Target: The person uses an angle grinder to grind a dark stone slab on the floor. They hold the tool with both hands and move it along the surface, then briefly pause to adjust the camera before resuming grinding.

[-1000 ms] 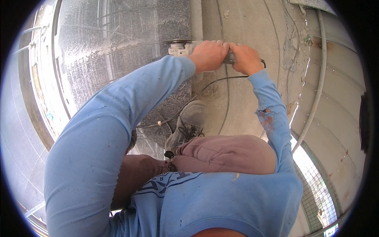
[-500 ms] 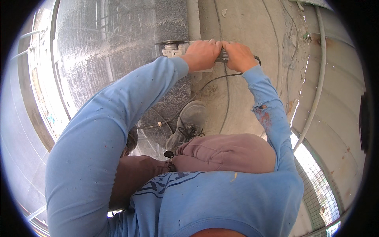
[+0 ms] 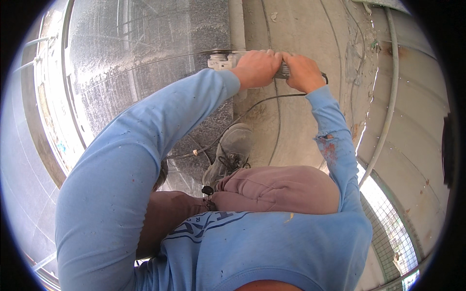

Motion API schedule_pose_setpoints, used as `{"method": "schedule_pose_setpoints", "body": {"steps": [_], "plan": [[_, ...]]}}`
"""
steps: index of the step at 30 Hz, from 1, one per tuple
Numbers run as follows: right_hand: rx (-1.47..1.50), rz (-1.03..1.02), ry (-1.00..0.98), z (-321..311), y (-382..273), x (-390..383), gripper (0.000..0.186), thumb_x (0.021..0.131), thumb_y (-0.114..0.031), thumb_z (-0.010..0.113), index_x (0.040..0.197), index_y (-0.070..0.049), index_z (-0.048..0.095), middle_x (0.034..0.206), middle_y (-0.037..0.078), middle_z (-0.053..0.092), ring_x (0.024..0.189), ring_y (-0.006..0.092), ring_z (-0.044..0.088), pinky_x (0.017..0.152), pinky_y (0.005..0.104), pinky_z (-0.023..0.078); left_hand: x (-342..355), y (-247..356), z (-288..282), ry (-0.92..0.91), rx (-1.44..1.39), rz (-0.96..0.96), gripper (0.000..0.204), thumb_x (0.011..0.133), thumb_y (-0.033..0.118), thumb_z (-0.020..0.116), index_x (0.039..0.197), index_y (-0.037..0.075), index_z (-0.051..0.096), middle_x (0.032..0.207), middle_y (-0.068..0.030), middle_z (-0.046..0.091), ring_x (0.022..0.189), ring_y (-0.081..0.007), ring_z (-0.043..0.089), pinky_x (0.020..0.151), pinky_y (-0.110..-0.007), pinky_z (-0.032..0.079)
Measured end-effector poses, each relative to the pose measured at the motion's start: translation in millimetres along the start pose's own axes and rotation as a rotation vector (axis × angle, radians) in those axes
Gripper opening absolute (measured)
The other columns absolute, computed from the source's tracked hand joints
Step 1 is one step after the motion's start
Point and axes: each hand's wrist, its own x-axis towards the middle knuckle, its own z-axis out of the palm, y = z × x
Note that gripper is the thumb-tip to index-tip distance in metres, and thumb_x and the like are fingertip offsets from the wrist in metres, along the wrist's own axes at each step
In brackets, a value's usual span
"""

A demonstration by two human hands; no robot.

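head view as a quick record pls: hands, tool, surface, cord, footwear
left hand: gripping angle grinder just behind its head
right hand: gripping its rear end
disc: over the slab; contact unclear
surface: dark speckled slab, thin line running left from the disc
cord: dark, crossing slab edge
footwear: dusty laced shoe

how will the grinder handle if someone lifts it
The grinder is probably stiff and heavy toward the front, given its bulky pale head. Its thin disc may be brittle if knocked sideways. The curving cord likely flops and drags.
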Motion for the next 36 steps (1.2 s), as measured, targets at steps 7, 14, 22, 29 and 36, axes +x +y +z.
{"method": "schedule_pose_setpoints", "body": {"steps": [7, 14, 22, 29, 36], "plan": [[-0.028, 0.027, -0.044, -3.9, 1.6, -1.1, 0.037, 0.077, -0.002, 0.072, 0.111, -0.01, 0.059, 0.095, 0.017, 0.069, 0.093, 0.04, 0.069, 0.076, 0.0506, 0.055, 3.8, 2.1, 4.0, -0.014, 0.002, -0.008, 0.04, 0.08, 0.01, 0.072, 0.114, 0.002, 0.054, 0.106, -0.017, 0.067, 0.104, -0.035, 0.068, 0.085, -0.047, 0.056], [0.003, 0.038, -0.029, -2.0, 8.5, -1.5, 0.045, 0.072, -0.001, 0.072, 0.114, -0.012, 0.06, 0.099, 0.017, 0.07, 0.096, 0.0416, 0.067, 0.079, 0.051, 0.054, 6.7, 3.2, 8.9, 0.034, -0.011, 0.007, 0.04, 0.08, 0.01, 0.073, 0.114, 0.002, 0.054, 0.105, -0.0166, 0.067, 0.104, -0.035, 0.068, 0.084, -0.046, 0.056], [0.019, 0.051, -0.043, -2.7, 17.2, -3.4, 0.046, 0.072, -0.001, 0.072, 0.115, -0.014, 0.061, 0.1, 0.017, 0.071, 0.097, 0.0418, 0.067, 0.079, 0.0514, 0.054, 10.2, 12.3, 0.4, 0.007, -0.021, 0.018, 0.033, 0.084, 0.006, 0.064, 0.116, -0.001, 0.056, 0.106, -0.0195, 0.069, 0.103, -0.0345, 0.07, 0.086, -0.044, 0.055], [-0.003, 0.022, -0.035, -7.5, 15.0, -2.1, 0.043, 0.072, -0.002, 0.072, 0.112, -0.012, 0.06, 0.099, 0.017, 0.07, 0.095, 0.0416, 0.067, 0.078, 0.0515, 0.053, 13.5, 7.4, 10.2, 0.034, -0.017, -0.006, 0.04, 0.08, 0.011, 0.072, 0.113, 0.001, 0.053, 0.104, -0.0172, 0.067, 0.1, -0.0352, 0.069, 0.082, -0.046, 0.057], [-0.007, 0.021, -0.03, -11.0, 13.6, -3.0, 0.038, 0.072, -0.001, 0.073, 0.106, -0.01, 0.059, 0.096, 0.016, 0.07, 0.094, 0.0402, 0.068, 0.077, 0.0507, 0.053, 14.8, 8.0, 11.4, 0.031, -0.019, 0.006, 0.039, 0.079, 0.01, 0.072, 0.112, 0.001, 0.053, 0.104, -0.0181, 0.066, 0.101, -0.0354, 0.069, 0.083, -0.046, 0.056]]}}
